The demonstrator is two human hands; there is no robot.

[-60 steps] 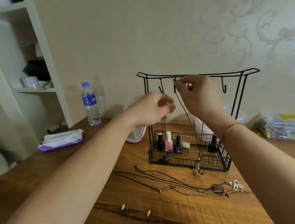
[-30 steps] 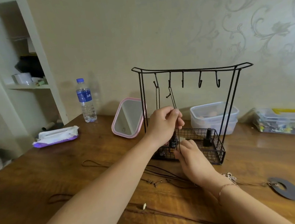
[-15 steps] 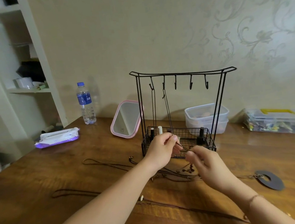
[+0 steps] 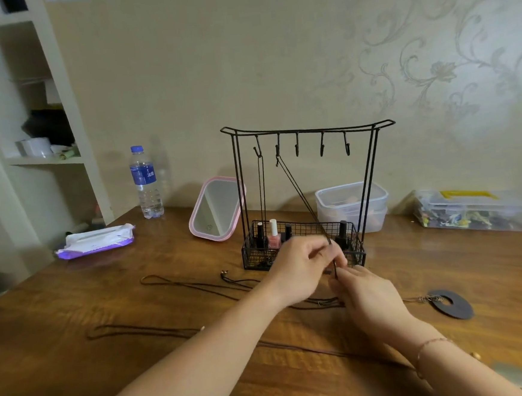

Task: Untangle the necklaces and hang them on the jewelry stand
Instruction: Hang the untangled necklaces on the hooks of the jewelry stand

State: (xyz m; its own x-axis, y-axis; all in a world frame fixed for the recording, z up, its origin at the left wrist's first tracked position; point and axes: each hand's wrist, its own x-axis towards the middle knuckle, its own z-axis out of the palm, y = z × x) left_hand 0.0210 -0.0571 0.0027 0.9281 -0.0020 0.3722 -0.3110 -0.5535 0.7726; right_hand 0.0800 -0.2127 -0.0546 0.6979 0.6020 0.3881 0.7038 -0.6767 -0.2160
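Head view
Stand: a black wire jewelry stand sits at the centre of the wooden table, with five hooks under its top bar and a mesh basket at its foot.
Hung cords: one dark necklace hangs straight down from the hook nearest 9 o'clock; a second necklace cord runs from the next hook on a slant toward 5 o'clock, down to the hands.
Left hand: the left hand is just in front of the basket, its fingers curled and pinching that slanted cord near its low end.
Right hand: the right hand lies at 4 o'clock of the left one, touching it, fingertips bent in on the same cord; the grip is partly hidden, so it looks like a pinch rather than a sure one.
Loose cords: more tangled cords lie on the table at 9 o'clock of the hands, and a long cord lies nearer the person.
Pendant: a dark flat ring pendant lies at 3 o'clock of the right hand.
Basket: nail polish bottles stand inside.
Behind: a pink mirror at 9 o'clock of the stand, a water bottle farther that way, a pack of wipes, and a clear tub at 3 o'clock.
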